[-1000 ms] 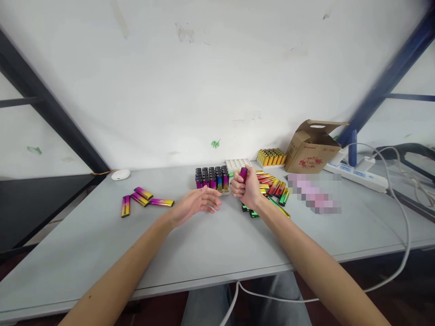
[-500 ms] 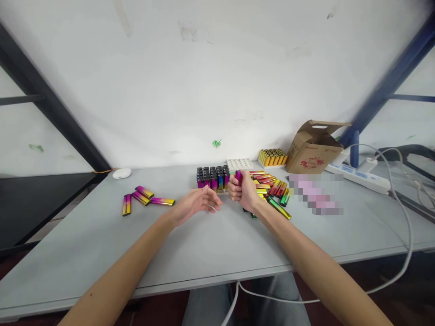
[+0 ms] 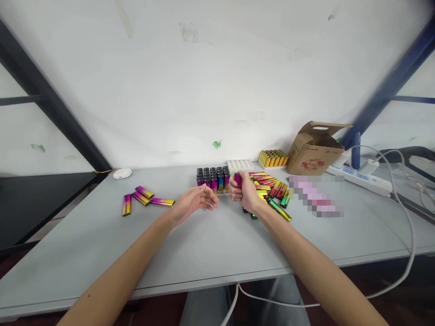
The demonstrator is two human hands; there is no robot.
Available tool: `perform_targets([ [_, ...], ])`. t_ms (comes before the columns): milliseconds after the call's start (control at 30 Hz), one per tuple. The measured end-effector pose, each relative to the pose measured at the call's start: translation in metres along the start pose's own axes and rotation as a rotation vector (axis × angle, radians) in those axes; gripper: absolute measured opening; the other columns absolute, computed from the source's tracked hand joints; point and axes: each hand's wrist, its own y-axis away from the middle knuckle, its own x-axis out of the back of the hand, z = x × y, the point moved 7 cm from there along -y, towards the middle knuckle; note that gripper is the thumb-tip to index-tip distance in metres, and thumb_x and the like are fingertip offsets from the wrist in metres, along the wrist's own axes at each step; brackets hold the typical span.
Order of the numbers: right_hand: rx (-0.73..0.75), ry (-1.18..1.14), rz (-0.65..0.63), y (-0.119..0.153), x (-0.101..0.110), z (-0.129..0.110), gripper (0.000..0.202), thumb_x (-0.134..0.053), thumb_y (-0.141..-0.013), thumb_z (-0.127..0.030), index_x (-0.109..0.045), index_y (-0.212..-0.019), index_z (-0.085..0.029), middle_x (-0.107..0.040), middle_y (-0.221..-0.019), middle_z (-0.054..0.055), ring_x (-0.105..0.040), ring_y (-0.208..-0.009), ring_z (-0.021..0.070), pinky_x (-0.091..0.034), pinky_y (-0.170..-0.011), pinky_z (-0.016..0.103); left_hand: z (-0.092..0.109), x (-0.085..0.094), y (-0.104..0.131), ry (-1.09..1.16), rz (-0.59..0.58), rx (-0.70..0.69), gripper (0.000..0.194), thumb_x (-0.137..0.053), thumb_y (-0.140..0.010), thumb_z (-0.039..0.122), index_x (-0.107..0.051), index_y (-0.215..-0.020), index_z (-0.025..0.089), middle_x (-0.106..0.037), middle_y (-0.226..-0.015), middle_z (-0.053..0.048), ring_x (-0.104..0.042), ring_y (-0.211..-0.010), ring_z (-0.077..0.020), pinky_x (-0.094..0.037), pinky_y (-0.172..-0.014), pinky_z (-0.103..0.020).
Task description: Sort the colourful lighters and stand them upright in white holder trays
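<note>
My right hand (image 3: 243,192) is wrapped round a purple lighter (image 3: 238,179), held upright with its purple end showing above the fingers. My left hand (image 3: 196,202) hovers over the table with fingers loosely apart and nothing in it. Just behind the hands, black-topped purple and blue lighters (image 3: 213,176) stand in rows in a white holder. To the right of and partly behind my right hand is a loose pile of red, yellow and green shiny lighters (image 3: 270,183). Several purple-yellow lighters (image 3: 144,192) lie at the left.
A white tray with holes (image 3: 240,164) lies at the back, beside a holder of yellow lighters (image 3: 273,157). An open cardboard box (image 3: 314,156), a power strip (image 3: 365,175) and a white cable (image 3: 409,222) are at the right. A white case (image 3: 122,173) sits back left.
My left hand has shifted slightly left, away from the right hand. The right hand keeps its hold on the lighter and has barely moved.
</note>
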Motion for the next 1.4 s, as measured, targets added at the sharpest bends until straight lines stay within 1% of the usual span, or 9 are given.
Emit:
perform_targets([
  [233, 0.097, 0.025, -0.035, -0.001, 0.0, -0.005, 0.042, -0.039, -0.084, -0.063, -0.041, -0.073, -0.022, -0.03, -0.051, -0.009, -0.02, -0.039, 0.0071, -0.019, -0.04, 0.02, 0.019, 0.036, 0.002, -0.037, 0.298, -0.202, 0.029, -0.05, -0.087, 0.041, -0.058, -0.072, 0.017, -0.063, -0.073, -0.005, -0.06, -0.068, -0.0185, -0.048, -0.07, -0.034],
  [367, 0.245, 0.109, 0.033, -0.003, 0.008, -0.015, 0.027, -0.052, -0.08, -0.046, -0.04, -0.076, -0.023, -0.041, -0.06, -0.007, -0.038, -0.046, 0.0091, -0.033, -0.047, 0.023, 0.04, 0.068, 0.023, -0.543, 0.747, -0.372, 0.024, -0.05, -0.084, 0.036, -0.057, -0.069, 0.018, -0.06, -0.063, -0.003, -0.058, -0.064, -0.0164, -0.046, -0.067, -0.03],
  [433, 0.324, 0.217, 0.095, -0.002, 0.012, -0.02, 0.022, -0.054, -0.08, -0.041, -0.041, -0.077, -0.023, -0.046, -0.066, -0.005, -0.046, -0.056, 0.0117, -0.04, -0.056, 0.025, 0.045, 0.072, 0.03, -0.783, 0.851, -0.389, 0.023, -0.05, -0.085, 0.035, -0.057, -0.07, 0.019, -0.06, -0.062, -0.002, -0.058, -0.064, -0.0156, -0.045, -0.064, -0.027],
  [600, 0.551, 0.688, 0.154, 0.011, 0.008, -0.034, 0.026, -0.042, -0.094, -0.046, -0.053, -0.091, -0.022, -0.056, -0.089, 0.002, -0.052, -0.087, 0.0177, -0.043, -0.085, 0.033, 0.044, 0.082, 0.029, -1.06, 0.834, -0.292, 0.025, -0.045, -0.088, 0.037, -0.059, -0.075, 0.021, -0.063, -0.063, -0.001, -0.058, -0.058, -0.0151, -0.044, -0.062, -0.026],
  [700, 0.678, 0.985, 0.155, 0.019, 0.003, -0.038, 0.031, -0.037, -0.097, -0.043, -0.057, -0.107, -0.022, -0.057, -0.102, 0.007, -0.052, -0.102, 0.0226, -0.038, -0.097, 0.04, 0.038, 0.095, 0.023, -1.21, 0.752, -0.16, 0.026, -0.045, -0.088, 0.041, -0.063, -0.084, 0.022, -0.068, -0.078, -0.004, -0.061, -0.067, -0.0179, -0.045, -0.069, -0.029],
  [800, 0.665, 1.157, 0.116, 0.018, 0.003, -0.034, 0.033, -0.036, -0.098, -0.042, -0.055, -0.118, -0.023, -0.059, -0.109, 0.009, -0.053, -0.108, 0.0259, -0.039, -0.096, 0.042, 0.03, 0.112, 0.021, -1.296, 0.72, -0.012, 0.031, -0.044, -0.088, 0.044, -0.063, -0.098, 0.022, -0.065, -0.107, -0.009, -0.062, -0.072, -0.019, -0.046, -0.072, -0.032],
  [900, 0.622, 1.234, 0.073, 0.015, 0.003, -0.029, 0.034, -0.038, -0.098, -0.04, -0.054, -0.122, -0.023, -0.061, -0.114, 0.01, -0.056, -0.107, 0.0264, -0.041, -0.093, 0.041, 0.023, 0.119, 0.022, -1.355, 0.719, 0.099, 0.037, -0.041, -0.088, 0.046, -0.06, -0.11, 0.022, -0.06, -0.119, -0.01, -0.062, -0.076, -0.0203, -0.046, -0.072, -0.034],
  [1133, 0.6, 1.372, 0.056, 0.013, 0.0, -0.024, 0.027, -0.051, -0.093, -0.035, -0.059, -0.116, -0.023, -0.064, -0.101, 0.007, -0.06, -0.082, 0.0216, -0.045, -0.079, 0.036, 0.013, 0.105, 0.026, -1.495, 0.762, 0.358, 0.047, -0.034, -0.09, 0.051, -0.06, -0.111, 0.019, -0.062, -0.117, -0.017, -0.064, -0.094, -0.033, -0.047, -0.073, -0.041],
  [1400, 0.631, 1.37, 0.057, 0.007, 0.003, -0.021, 0.021, -0.058, -0.089, -0.032, -0.064, -0.107, -0.022, -0.069, -0.104, 0.007, -0.062, -0.08, 0.0198, -0.046, -0.077, 0.034, 0.01, 0.084, 0.021, -1.395, 0.67, 0.331, 0.045, -0.035, -0.09, 0.05, -0.06, -0.11, 0.018, -0.066, -0.112, -0.015, -0.061, -0.102, -0.034, -0.047, -0.074, -0.041],
])
